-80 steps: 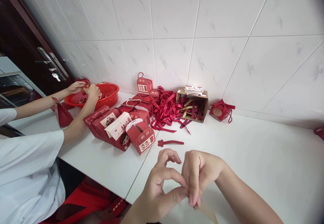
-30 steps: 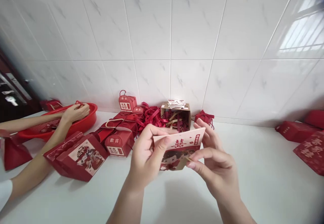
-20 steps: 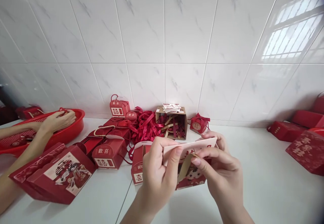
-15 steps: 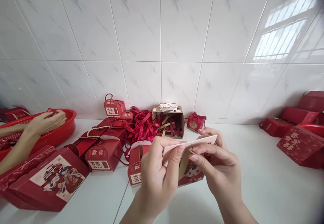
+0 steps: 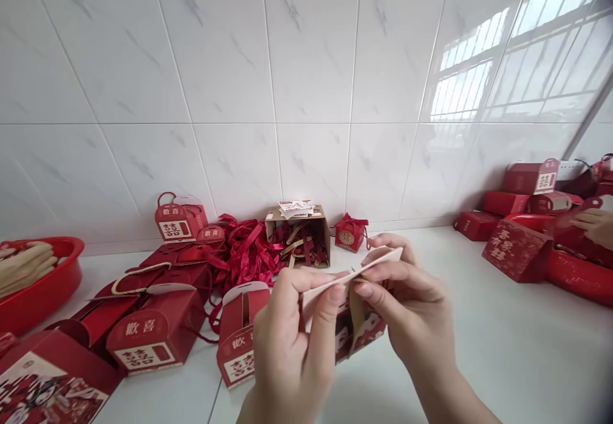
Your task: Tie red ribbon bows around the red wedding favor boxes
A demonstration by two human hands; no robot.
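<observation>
Between my hands is a red printed gift box (image 5: 372, 327), with a pale flap (image 5: 316, 301) at its top. My left hand (image 5: 292, 341) is closed on that flap, thumb in front and fingers behind. My right hand (image 5: 416, 309) pinches a gold ribbon (image 5: 355, 315) at the flap's edge, where a small tip pokes up. The ribbon hangs down over the box's front. My fingers cover much of the box. Left of my left hand stands another red box (image 5: 239, 334) with a cut-out top.
Red ribbons (image 5: 249, 251) lie beside a cardboard box (image 5: 327, 242) of ribbon pieces. Red gift boxes (image 5: 156, 328) crowd the left; more boxes (image 5: 514, 251) stand right. Other people's hands (image 5: 29, 267) are over red baskets (image 5: 71, 277) on both sides. A tiled wall (image 5: 230, 168) closes the back.
The view has swung right, so another person's hand and a red basket now show at the right. My hands keep their grip; the flap's angle shifts slightly and more gold ribbon shows.
</observation>
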